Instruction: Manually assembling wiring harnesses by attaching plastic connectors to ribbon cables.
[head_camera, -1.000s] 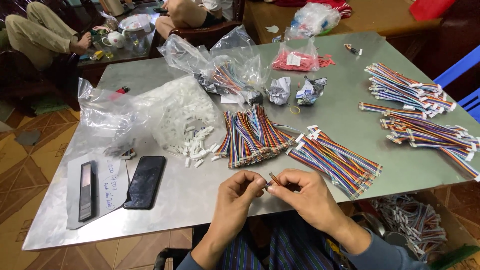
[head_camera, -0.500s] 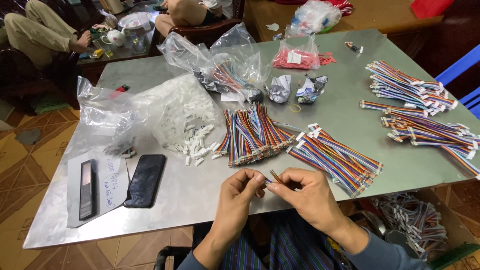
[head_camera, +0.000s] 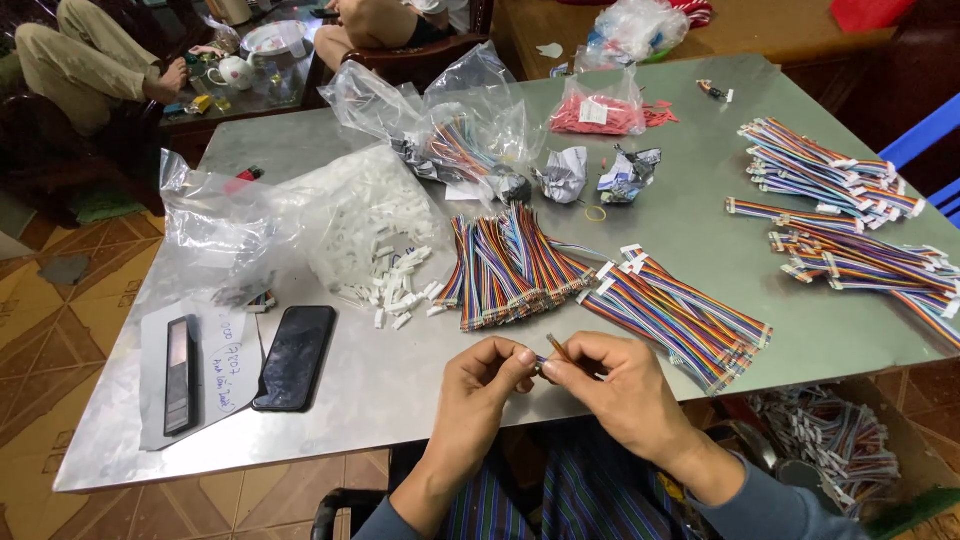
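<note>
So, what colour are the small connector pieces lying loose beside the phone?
White. The loose connector pieces show best in the head view, spilling from a clear bag.

Brushed matt metal table (head_camera: 700, 230), glossy black phone (head_camera: 294, 357), crinkly clear plastic bags (head_camera: 215, 215).

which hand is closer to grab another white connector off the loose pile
Left. The left hand sits nearer the loose white connectors, which lie on its side of the table. The right hand pinches a small cable piece and would likely have to cross over.
</note>
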